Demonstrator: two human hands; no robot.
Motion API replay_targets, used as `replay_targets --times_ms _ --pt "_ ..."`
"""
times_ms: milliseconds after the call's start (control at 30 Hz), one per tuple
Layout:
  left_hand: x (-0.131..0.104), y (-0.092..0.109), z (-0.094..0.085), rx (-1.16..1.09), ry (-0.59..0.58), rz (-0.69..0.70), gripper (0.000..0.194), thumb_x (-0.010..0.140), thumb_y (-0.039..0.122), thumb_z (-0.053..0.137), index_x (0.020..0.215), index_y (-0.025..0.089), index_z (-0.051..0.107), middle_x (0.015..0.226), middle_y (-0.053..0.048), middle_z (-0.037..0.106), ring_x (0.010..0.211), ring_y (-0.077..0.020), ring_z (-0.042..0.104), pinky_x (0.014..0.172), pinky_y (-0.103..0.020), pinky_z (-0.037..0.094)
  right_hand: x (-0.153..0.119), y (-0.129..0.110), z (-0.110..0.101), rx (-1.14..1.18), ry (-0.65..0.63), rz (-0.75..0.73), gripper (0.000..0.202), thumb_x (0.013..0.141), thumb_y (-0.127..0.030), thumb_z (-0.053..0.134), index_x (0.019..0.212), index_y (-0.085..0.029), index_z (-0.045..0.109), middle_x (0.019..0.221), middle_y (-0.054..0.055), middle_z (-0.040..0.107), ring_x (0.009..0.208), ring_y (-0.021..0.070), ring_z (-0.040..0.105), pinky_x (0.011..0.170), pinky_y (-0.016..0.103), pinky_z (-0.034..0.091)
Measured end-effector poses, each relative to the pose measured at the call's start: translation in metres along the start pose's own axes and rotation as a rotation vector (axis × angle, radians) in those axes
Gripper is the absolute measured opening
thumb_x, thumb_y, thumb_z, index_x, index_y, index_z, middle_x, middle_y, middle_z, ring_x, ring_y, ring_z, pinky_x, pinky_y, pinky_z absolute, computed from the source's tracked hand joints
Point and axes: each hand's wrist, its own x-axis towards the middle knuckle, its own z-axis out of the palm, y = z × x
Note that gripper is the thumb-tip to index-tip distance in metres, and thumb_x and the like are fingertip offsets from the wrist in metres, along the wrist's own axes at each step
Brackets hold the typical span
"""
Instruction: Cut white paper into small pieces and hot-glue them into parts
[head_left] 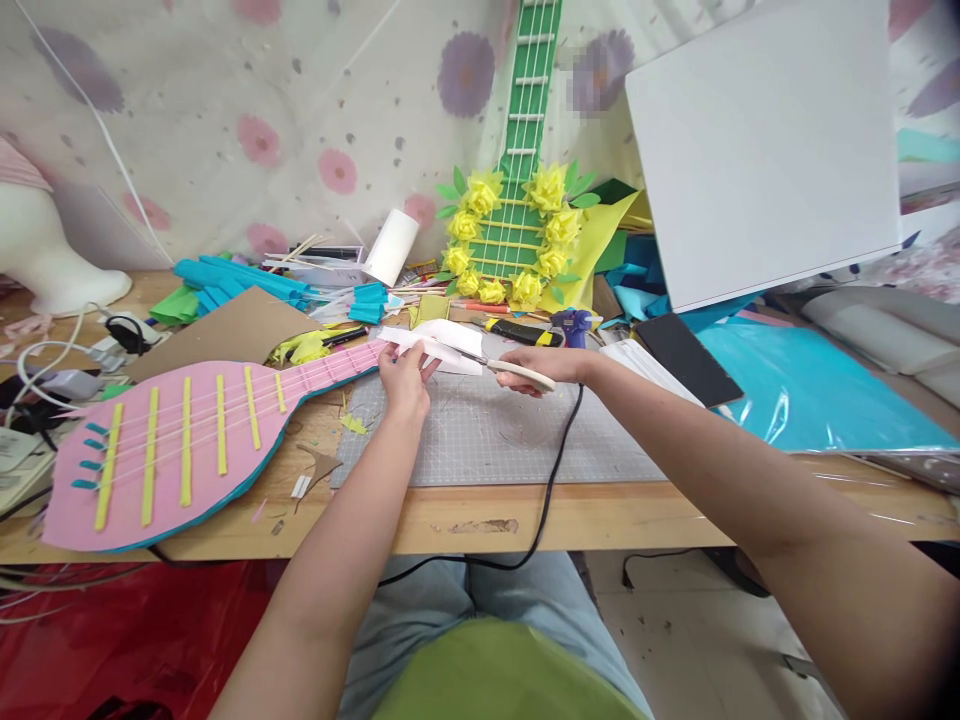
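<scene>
My left hand (406, 378) pinches a piece of white paper (450, 335) above the back of the grey cutting mat (480, 440). In my right hand (541, 366) is a pair of scissors (529, 374) with pale handles, its blades pointing left at the paper's right part. Whether the blades are apart is too small to tell. Just left of my left hand lies the neck of a pink paper guitar (191, 440) with yellow strips and thin strings. A blue glue gun (574, 326) rests behind my right wrist, near a yellow and black cutter (521, 332).
A green guitar neck with yellow paper flowers (551, 230) leans at the back. To the right are a large white board (765, 150), a black panel (690, 358) and wrapped blue sheets (817, 385). A black cable (551, 490) crosses the table's front edge. Brown cardboard (225, 330) lies left.
</scene>
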Motion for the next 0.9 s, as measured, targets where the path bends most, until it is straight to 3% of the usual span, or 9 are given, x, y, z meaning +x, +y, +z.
replay_targets --times_ms 367,900 --pt "-0.005 -0.005 0.001 -0.006 -0.073 -0.005 0.035 0.061 0.009 0.063 0.091 0.020 0.051 0.083 -0.001 0.058 0.072 -0.0110 0.059 0.071 -0.033 0.051 0.007 -0.002 0.002 -0.018 0.005 -0.061 0.053 0.066 -0.068 0.049 0.069 -0.016 0.040 0.060 -0.003 0.042 0.050 0.0060 0.043 0.043 0.020 0.037" --pt "-0.007 -0.011 0.000 0.073 -0.087 0.000 0.042 0.061 0.014 0.066 0.101 0.024 0.059 0.081 -0.001 0.060 0.067 -0.0096 0.058 0.066 -0.028 0.051 0.013 -0.001 0.001 -0.143 0.093 -0.015 0.047 0.070 -0.063 0.051 0.071 -0.016 0.042 0.059 -0.002 0.045 0.049 0.0070 0.046 0.044 0.020 0.038"
